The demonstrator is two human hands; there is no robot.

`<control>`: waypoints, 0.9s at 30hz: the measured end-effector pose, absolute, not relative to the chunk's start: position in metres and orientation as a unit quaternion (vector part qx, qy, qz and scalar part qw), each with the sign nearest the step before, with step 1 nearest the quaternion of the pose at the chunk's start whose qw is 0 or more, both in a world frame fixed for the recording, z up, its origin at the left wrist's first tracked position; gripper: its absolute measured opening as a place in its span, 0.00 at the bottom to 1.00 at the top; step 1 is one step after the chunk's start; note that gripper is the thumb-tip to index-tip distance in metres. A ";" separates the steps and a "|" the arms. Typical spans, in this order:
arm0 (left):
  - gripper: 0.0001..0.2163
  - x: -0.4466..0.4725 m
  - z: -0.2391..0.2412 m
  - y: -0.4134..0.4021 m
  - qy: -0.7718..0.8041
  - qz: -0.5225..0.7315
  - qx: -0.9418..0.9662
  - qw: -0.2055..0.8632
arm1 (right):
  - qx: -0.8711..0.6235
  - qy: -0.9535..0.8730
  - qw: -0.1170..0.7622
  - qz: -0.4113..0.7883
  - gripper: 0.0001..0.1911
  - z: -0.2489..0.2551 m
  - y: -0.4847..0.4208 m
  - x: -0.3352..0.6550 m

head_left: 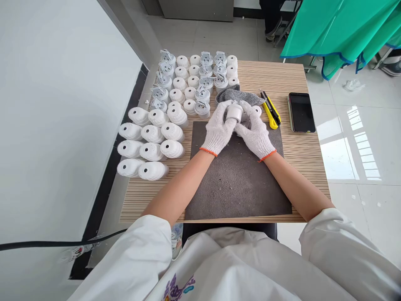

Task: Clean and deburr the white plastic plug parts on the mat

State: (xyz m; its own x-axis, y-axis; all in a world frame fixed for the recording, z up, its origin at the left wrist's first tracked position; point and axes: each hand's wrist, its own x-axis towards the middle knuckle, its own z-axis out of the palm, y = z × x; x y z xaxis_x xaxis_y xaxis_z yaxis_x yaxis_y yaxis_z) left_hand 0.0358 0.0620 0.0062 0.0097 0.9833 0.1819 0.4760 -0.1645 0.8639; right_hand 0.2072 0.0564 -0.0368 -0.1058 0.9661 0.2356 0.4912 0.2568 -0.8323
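My left hand (218,128), in a white knit glove with an orange cuff, is closed round a small white plastic cylinder (234,113). On the other side, my gloved right hand (255,134) has its fingers bent against the same piece. Both hands are over the far part of a dark grey mat (236,179). Just behind the fingers lies a crumpled grey cloth (239,97). Another white round piece (257,110) shows partly beside my right fingers. What lies under the hands is mostly hidden.
Rows of white ribbed cylinders (152,134) cover the table's left side. Several white socket-like pieces with raised flaps (202,94) stand among them. A yellow utility knife (271,110) and a black phone (301,113) lie to the right. Green cloth (341,33) hangs beyond the table (266,77).
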 end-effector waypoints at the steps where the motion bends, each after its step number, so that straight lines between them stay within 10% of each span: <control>1: 0.13 0.035 0.006 0.062 0.572 0.410 0.640 0.307 | -0.530 -0.683 0.406 0.296 0.40 -0.037 0.056 0.207; 27: 0.15 0.033 0.009 0.063 0.467 0.410 0.681 0.388 | -0.564 -0.614 0.451 0.318 0.26 -0.019 0.053 0.205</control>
